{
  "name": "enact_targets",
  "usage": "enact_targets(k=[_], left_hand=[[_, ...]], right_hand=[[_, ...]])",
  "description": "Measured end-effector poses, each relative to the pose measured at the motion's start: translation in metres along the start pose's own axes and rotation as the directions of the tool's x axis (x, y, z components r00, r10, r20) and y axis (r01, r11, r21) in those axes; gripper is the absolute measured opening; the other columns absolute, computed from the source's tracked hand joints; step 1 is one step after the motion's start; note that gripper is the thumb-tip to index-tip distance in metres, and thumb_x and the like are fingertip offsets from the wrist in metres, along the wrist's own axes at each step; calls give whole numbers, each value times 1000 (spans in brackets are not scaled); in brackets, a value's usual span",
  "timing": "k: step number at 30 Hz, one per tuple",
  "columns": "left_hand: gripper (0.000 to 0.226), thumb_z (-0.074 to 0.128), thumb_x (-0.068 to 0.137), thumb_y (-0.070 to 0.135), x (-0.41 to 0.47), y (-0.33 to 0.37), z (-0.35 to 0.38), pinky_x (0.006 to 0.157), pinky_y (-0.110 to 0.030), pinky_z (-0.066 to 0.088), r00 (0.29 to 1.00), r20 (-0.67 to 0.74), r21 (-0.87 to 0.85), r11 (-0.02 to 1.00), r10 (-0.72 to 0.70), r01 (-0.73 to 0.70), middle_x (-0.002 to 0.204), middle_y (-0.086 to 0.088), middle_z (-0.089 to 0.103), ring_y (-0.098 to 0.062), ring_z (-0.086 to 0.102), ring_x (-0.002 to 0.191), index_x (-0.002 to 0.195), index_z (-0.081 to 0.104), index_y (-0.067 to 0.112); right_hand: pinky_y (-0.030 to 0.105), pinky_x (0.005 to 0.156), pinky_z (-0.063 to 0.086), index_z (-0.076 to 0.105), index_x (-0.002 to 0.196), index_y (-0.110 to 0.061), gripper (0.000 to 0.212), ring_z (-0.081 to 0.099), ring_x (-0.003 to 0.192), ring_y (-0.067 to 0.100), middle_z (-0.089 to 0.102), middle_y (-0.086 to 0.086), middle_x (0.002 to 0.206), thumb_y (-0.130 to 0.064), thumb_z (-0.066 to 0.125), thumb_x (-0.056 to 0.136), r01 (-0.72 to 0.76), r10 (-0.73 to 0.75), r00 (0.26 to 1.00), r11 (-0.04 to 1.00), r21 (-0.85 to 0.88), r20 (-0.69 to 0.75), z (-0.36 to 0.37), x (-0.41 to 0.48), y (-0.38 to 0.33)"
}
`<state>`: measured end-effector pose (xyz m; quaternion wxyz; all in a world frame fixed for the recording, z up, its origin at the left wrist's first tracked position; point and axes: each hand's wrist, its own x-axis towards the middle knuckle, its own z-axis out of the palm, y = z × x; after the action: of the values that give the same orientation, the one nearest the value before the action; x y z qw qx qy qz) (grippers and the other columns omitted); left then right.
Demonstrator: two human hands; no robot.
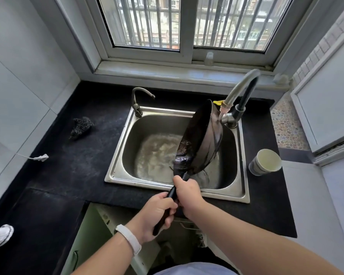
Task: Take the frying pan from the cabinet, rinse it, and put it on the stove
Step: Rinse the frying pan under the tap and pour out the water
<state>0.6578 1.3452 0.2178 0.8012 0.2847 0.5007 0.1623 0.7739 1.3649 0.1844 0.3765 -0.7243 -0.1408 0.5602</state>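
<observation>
A black frying pan (pixel 197 135) is tilted steeply on edge over the steel sink (pixel 119 155), its underside turned to the right. Water from the large faucet (pixel 240 90) runs down that underside. My left hand (pixel 157 215) grips the lower end of the pan's black handle. My right hand (pixel 188 194) grips the same handle higher up, close to the pan body. Shallow water pools on the sink floor. The stove is out of view.
A small second tap (pixel 139 96) stands at the sink's back left. A dark scouring pad (pixel 80 127) lies on the black counter (pixel 68 165) to the left. A paper cup (pixel 265 162) stands right of the sink. A cabinet door (pixel 81 241) below hangs open.
</observation>
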Motion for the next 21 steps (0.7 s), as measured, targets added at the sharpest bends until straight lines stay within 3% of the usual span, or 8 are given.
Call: enact_targets(k=[4,7,14,21], left_hand=[[17,45,90,-1,-3,1,2,34,-19,21,999,19,-76,996,-36,38,59,-3,44,-11,35,36,79,47,12],[19,43,91,0,-9,2,3,33,-18,22,998,37,-132,989,-54,59,59,-3,43,-10,35,36,78,47,13],[19,42,90,2,-17,5,12,30,-17,23,994,41,-229,968,-97,104,57,-1,43,-8,36,33,75,46,13],[23,43,90,7,-21,19,29,28,-16,25,989,39,-261,954,-143,148,55,2,43,-6,37,33,69,49,12]], right_hand=[[34,56,39,55,70,-11,24,49,57,23,49,4,62,-34,60,73,8,-8,1000,1000,-1,-3,-2,-3,2],[34,57,41,57,73,-10,29,52,60,25,52,6,65,-39,59,68,12,-12,1000,1000,-12,-6,-2,-6,2],[32,56,36,54,71,-11,22,47,59,22,48,5,64,-30,62,81,17,-17,1000,1000,0,22,-5,-10,0],[29,47,30,51,62,-12,29,41,51,21,43,2,55,-34,65,75,2,-4,999,999,43,36,-10,-13,-13]])
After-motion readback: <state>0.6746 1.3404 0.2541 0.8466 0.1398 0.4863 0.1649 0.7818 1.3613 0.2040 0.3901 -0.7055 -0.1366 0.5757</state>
